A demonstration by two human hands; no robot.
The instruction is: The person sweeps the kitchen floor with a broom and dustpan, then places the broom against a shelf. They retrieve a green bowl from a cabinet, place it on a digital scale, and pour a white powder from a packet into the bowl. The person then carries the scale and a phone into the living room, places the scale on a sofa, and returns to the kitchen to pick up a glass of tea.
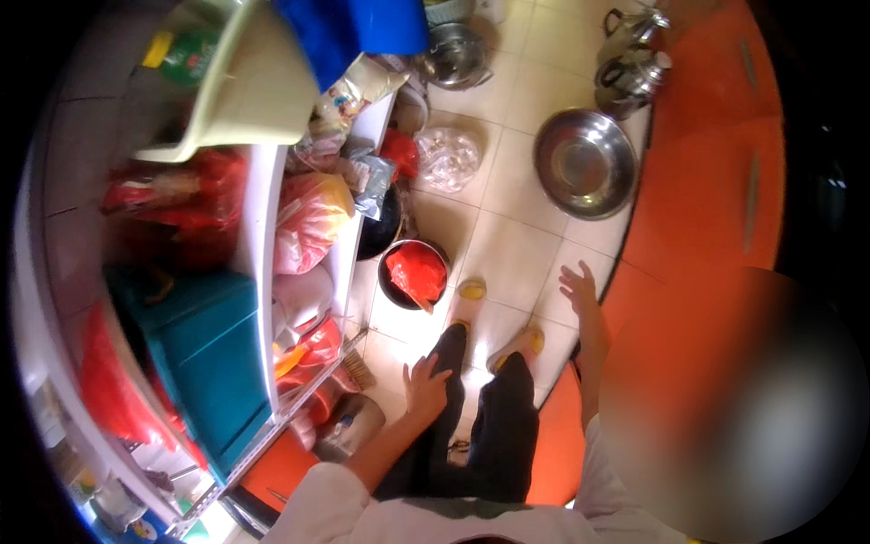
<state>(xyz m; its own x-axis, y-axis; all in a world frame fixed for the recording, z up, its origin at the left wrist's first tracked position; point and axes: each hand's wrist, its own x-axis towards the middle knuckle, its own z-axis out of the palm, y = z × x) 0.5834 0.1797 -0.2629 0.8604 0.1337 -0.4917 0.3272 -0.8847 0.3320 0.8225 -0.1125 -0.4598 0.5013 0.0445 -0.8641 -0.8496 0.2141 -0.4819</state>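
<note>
My left hand [427,393] hangs over my dark trouser leg, its fingers spread and nothing in them. On the right, beside the orange cabinets, my right hand [579,287] is held out over the floor tiles, fingers apart and empty. Ahead of my feet a round dark pot [385,289] stands on the floor with a red plastic bag [416,270] in it. A wide stainless steel basin [586,164] lies beyond my right hand, close to the cabinets. A clear plastic bag [447,159] with unclear contents rests on the tiles beyond the pot.
Along the left runs a white metal shelf rack [266,224] with bags, a teal plastic box [211,360] and a cream plastic tub [258,95]. Orange cabinets [707,170] line the right. Steel kettles [629,78] and a metal bowl [454,58] stand farther off.
</note>
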